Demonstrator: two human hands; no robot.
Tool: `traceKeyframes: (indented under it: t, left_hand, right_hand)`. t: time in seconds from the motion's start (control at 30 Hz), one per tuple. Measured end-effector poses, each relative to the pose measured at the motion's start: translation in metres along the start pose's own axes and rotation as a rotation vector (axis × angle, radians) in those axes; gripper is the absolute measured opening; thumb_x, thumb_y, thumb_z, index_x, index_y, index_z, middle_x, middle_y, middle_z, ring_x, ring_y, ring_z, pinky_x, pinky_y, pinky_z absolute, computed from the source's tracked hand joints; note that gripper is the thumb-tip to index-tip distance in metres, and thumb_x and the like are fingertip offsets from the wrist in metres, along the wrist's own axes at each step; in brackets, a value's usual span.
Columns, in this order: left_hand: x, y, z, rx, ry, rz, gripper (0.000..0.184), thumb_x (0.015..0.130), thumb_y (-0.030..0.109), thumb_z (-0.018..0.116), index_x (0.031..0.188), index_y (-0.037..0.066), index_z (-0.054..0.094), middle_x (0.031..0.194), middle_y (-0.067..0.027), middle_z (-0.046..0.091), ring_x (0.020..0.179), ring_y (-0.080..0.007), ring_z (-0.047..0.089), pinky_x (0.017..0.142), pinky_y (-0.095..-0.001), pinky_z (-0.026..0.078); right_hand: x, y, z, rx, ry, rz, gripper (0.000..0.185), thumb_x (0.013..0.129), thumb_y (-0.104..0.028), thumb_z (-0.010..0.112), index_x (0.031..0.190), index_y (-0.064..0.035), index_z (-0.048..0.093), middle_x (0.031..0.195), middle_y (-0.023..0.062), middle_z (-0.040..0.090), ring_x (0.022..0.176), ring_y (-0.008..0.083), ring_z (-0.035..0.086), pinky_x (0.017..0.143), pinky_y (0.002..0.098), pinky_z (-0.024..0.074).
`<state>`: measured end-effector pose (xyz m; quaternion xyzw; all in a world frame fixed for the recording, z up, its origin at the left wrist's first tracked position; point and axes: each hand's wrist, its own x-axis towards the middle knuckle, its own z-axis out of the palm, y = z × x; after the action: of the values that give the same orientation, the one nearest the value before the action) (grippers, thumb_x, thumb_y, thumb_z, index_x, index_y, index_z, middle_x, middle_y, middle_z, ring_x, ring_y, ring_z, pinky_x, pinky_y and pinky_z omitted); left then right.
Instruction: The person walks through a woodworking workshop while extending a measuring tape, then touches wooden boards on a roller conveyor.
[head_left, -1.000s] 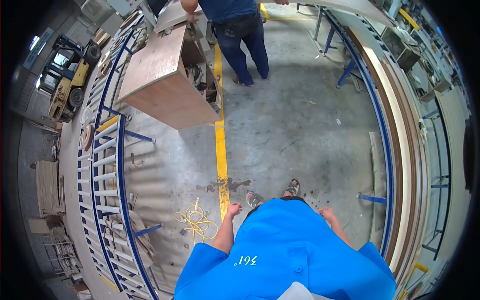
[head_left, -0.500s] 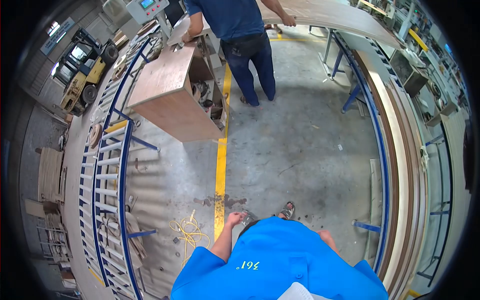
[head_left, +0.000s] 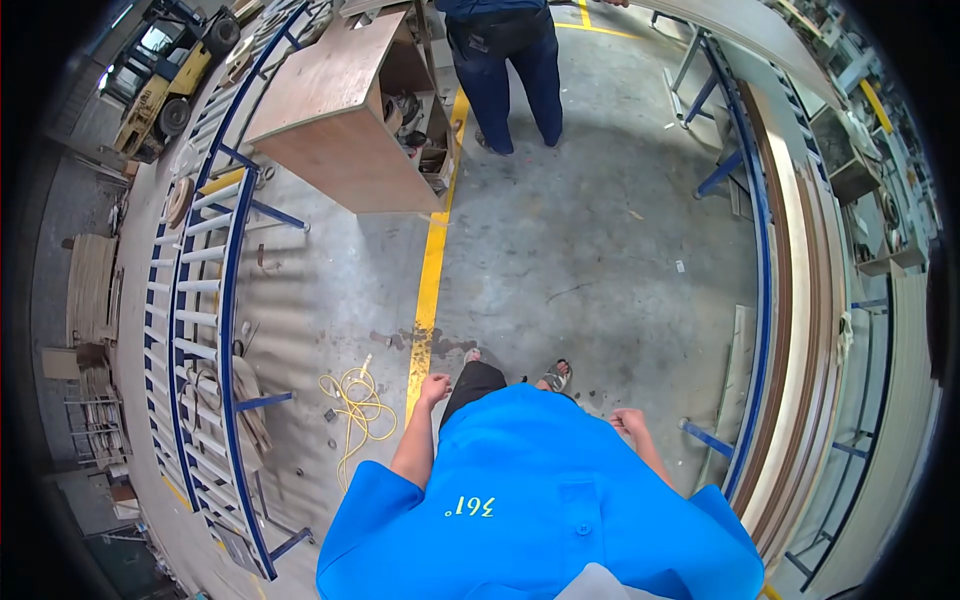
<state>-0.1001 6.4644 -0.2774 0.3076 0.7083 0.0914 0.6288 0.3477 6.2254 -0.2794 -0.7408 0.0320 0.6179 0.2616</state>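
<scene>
Cable [head_left: 357,404], thin and yellow, lies in loose loops on the grey concrete floor [head_left: 545,250], left of the yellow painted line [head_left: 430,275] and near the bare left hand [head_left: 436,388]. That hand's grip is loosely curled, partly open, empty. The bare right hand [head_left: 628,421], grip half open and empty, hangs beside the bright blue shirt [head_left: 540,490].

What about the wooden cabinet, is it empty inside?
Not empty: through the open side of the cabinet, jumbled things show inside, too unclear to name.
</scene>
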Motion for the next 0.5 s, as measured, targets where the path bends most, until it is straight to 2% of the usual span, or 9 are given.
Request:
traceKeyframes:
  t: [0.17, 0.33, 0.5]
  left_hand:
    - [0.013, -0.013, -0.032, -0.007, 0.032, -0.070, 0.018, 0.078, 0.013, 0.051, 0.093, 0.003, 0.056, 0.074, -0.0058, 0.058, 0.059, -0.0142, 0.057, 0.048, -0.0252, 0.045]
    - [0.046, 0.002, -0.069, 0.017, -0.003, -0.155, 0.017, 0.079, 0.015, 0.051, 0.091, 0.004, 0.056, 0.077, -0.0059, 0.058, 0.063, -0.0156, 0.058, 0.051, -0.0254, 0.045]
    - [0.115, 0.022, -0.121, -0.145, -0.124, -0.098, 0.017, 0.079, 0.016, 0.051, 0.090, 0.004, 0.055, 0.077, -0.0052, 0.058, 0.065, -0.0153, 0.058, 0.053, -0.0249, 0.045]
  right_hand:
    - [0.003, -0.038, 0.027, -0.112, 0.019, 0.005, 0.012, 0.075, -0.011, 0.052, 0.081, -0.0027, 0.059, 0.070, 0.0067, 0.059, 0.056, 0.0125, 0.056, 0.049, 0.0248, 0.0458]
    - [0.005, -0.078, 0.066, -0.090, 0.073, 0.004, 0.012, 0.074, -0.010, 0.053, 0.080, -0.0019, 0.059, 0.068, 0.0072, 0.059, 0.054, 0.0123, 0.055, 0.045, 0.0242, 0.0444]
    - [0.013, -0.131, 0.134, -0.364, 0.033, -0.017, 0.016, 0.074, -0.015, 0.056, 0.077, 0.0000, 0.057, 0.061, 0.0073, 0.056, 0.047, 0.0147, 0.052, 0.040, 0.0263, 0.0410]
